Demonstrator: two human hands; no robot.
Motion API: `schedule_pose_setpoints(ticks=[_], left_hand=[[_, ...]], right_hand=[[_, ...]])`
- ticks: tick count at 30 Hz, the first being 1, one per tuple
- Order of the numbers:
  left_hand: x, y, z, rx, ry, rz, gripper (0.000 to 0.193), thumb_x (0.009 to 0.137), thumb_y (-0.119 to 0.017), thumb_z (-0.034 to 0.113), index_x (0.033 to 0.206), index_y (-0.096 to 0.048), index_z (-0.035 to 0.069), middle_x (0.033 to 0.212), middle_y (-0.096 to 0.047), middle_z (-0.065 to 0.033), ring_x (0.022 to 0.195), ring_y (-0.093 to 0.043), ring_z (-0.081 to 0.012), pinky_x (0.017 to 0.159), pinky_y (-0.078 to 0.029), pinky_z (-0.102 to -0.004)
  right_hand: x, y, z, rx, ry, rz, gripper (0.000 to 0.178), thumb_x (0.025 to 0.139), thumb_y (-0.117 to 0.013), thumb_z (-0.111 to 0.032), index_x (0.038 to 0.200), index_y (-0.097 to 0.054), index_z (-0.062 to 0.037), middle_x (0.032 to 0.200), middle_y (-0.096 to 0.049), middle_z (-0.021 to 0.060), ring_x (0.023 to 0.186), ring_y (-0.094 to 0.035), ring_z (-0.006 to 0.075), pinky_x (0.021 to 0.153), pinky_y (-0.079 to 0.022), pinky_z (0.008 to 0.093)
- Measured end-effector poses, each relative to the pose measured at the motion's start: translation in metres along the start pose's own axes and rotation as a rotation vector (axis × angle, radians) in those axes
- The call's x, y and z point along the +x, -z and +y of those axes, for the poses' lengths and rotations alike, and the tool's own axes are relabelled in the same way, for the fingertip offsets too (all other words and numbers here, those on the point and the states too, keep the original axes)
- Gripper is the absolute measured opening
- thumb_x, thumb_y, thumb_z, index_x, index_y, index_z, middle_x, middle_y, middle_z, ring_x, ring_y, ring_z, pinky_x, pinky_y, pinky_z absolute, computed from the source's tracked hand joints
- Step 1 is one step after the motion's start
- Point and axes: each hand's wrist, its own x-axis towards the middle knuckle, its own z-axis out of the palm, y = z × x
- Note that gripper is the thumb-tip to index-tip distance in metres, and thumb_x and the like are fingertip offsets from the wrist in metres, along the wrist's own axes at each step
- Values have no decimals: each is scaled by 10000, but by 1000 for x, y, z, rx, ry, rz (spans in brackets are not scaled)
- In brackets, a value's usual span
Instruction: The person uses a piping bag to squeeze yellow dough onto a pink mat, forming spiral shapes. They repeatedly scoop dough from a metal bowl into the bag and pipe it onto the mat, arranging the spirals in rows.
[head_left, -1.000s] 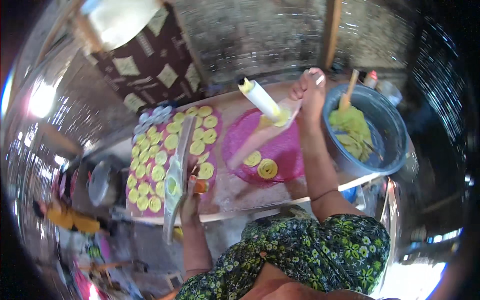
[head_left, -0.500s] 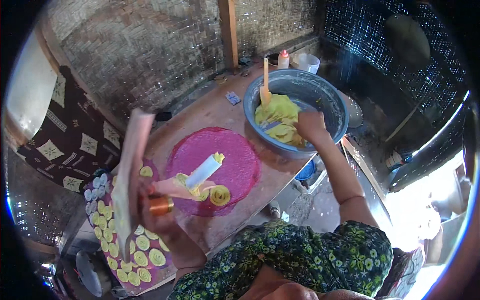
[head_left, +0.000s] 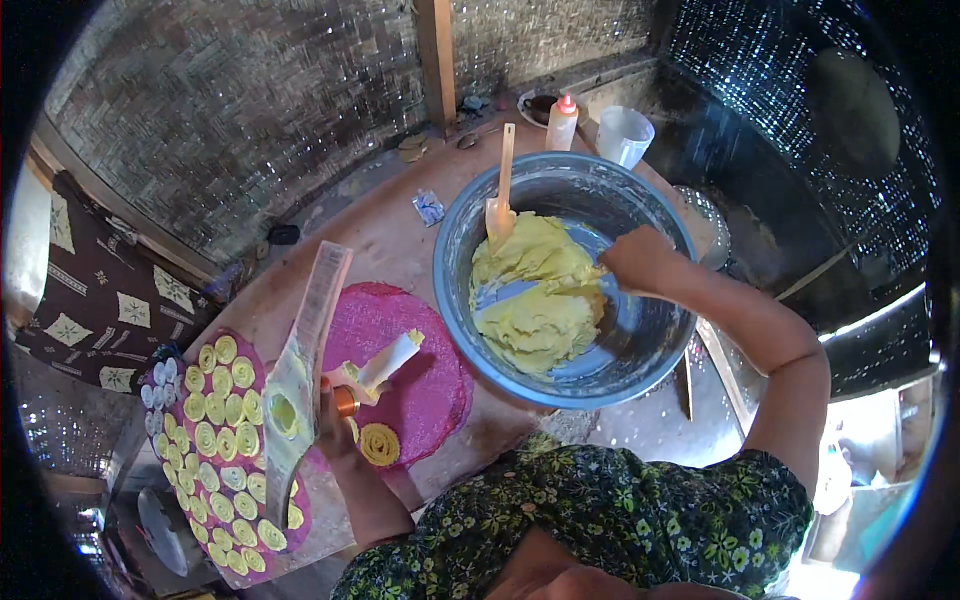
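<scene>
My left hand (head_left: pixel 334 432) is wrapped round a wooden dough press (head_left: pixel 312 345), smeared with pale yellow dough and tilted above a pink round mat (head_left: pixel 410 415). The press has a short copper-coloured part by my fingers and a white tube (head_left: pixel 390 360) with dough at its end. One coiled dough spiral (head_left: pixel 379 445) lies on that mat beneath it. At the right, my right hand (head_left: pixel 645 262) is closed inside a large grey-blue basin (head_left: pixel 450 335), at the edge of the yellow dough (head_left: pixel 535 320). What its fingers grip is hidden. A wooden spatula (head_left: pixel 502 205) leans upright in the basin.
Several dough spirals (head_left: pixel 225 410) cover another pink mat at the left. Behind the basin stand a squeeze bottle (head_left: pixel 562 125) with a red cap and a white plastic tub (head_left: pixel 625 135). A small packet (head_left: pixel 428 207) lies on the table, near the woven wall (head_left: pixel 240 110).
My view has shifted toward the basin, which looks nearer. The press has turned so its dough-smeared face shows more. My right hand stays at the dough, and its elbow has swung outward.
</scene>
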Motion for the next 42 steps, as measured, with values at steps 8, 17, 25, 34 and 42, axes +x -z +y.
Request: schedule_pose_setpoints(ticks=[8, 17, 25, 34, 42], left_hand=[[-12, -5, -16, 11, -91, -29, 267, 868, -598, 136, 1074, -569, -33, 1065, -584, -112, 964, -546, -221, 860, -446, -351], [37, -48, 48, 228, -355, 27, 232, 818, -666, 153, 962, -594, -15, 893, -610, -68, 763, -585, -170, 669, -494, -277], [103, -96, 36, 746, -865, -665, 327, 684, -636, 186, 989, -556, 102, 733, -559, -100, 632, -567, -276, 564, -441, -403], [57, -151, 147, 556, -1123, -807, 240, 718, -610, 247, 853, -554, 57, 754, -550, -117, 719, -574, -323, 603, -457, -431], [52, -175, 155, 588, -1004, -981, 494, 608, -735, 356, 1013, -593, 112, 749, -613, -125, 694, -616, -312, 584, -478, -419]], right_hand=[[38, -35, -24, 309, 46, -88, 238, 651, -585, -142, 841, -681, -36, 807, -657, 191, 785, -654, 336, 676, -520, 431], [44, -55, -64, 698, 4, 38, 271, 764, -548, -239, 987, -670, -146, 901, -663, 153, 844, -640, 341, 737, -504, 436], [-77, 45, 5, 681, 158, 256, 304, 865, -563, -296, 1130, -626, -161, 920, -655, 118, 822, -629, 288, 709, -485, 379], [-128, 119, 25, 714, 211, 430, 185, 842, -611, -179, 943, -664, -33, 614, -588, 41, 532, -481, 76, 488, -383, 275], [-130, 120, -81, -341, -1, 1044, 254, 736, -536, -141, 984, -591, -133, 700, -532, 20, 641, -581, 176, 522, -438, 312]])
